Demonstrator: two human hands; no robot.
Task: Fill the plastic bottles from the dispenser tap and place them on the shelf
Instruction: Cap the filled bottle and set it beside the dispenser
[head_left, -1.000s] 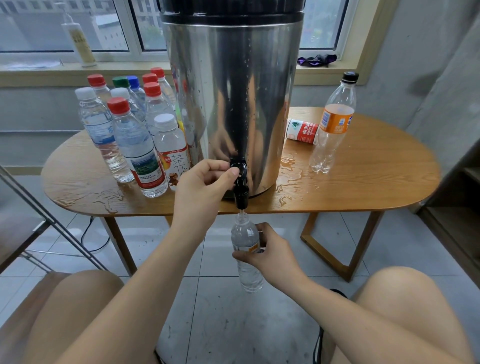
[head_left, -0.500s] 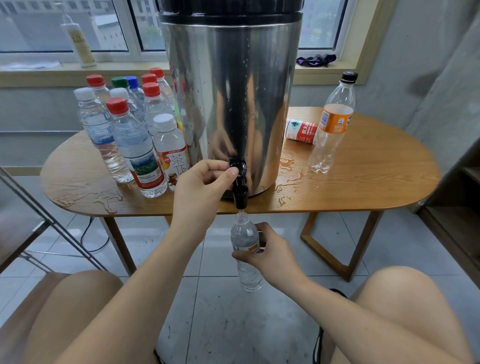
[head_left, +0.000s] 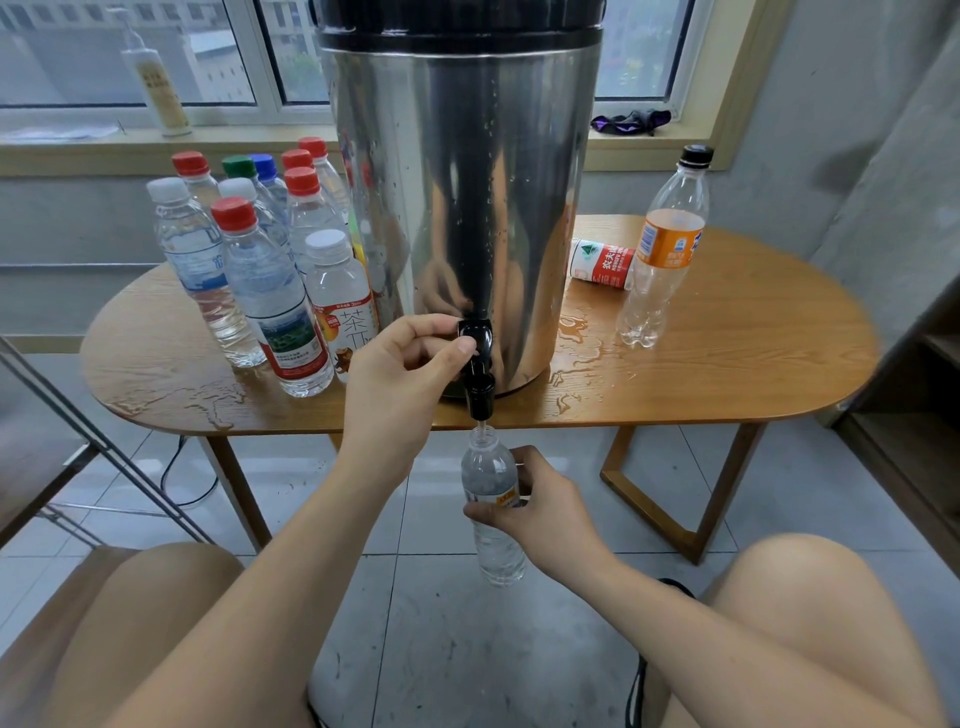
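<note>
Left hand (head_left: 400, 374) up at the black plastic tap (head_left: 477, 364) of the tall stainless-steel dispenser (head_left: 457, 208), fingers (head_left: 457, 349) pinched together on the tap's knob. Directly below those fingers, the right hand (head_left: 540, 512) has its fingers (head_left: 485, 514) clamped around a small clear plastic bottle (head_left: 491, 506), upright and uncapped, mouth just under the spout, a thin stream running in. Left of the tap fingers, a cluster of capped clear water bottles (head_left: 249, 270) stands on the wet oval wooden counter (head_left: 727, 364). To the right of them, a tall orange-labelled bottle with a black cap (head_left: 665, 244) stands, a red-and-white-labelled bottle (head_left: 600, 264) lying beside it.
</note>
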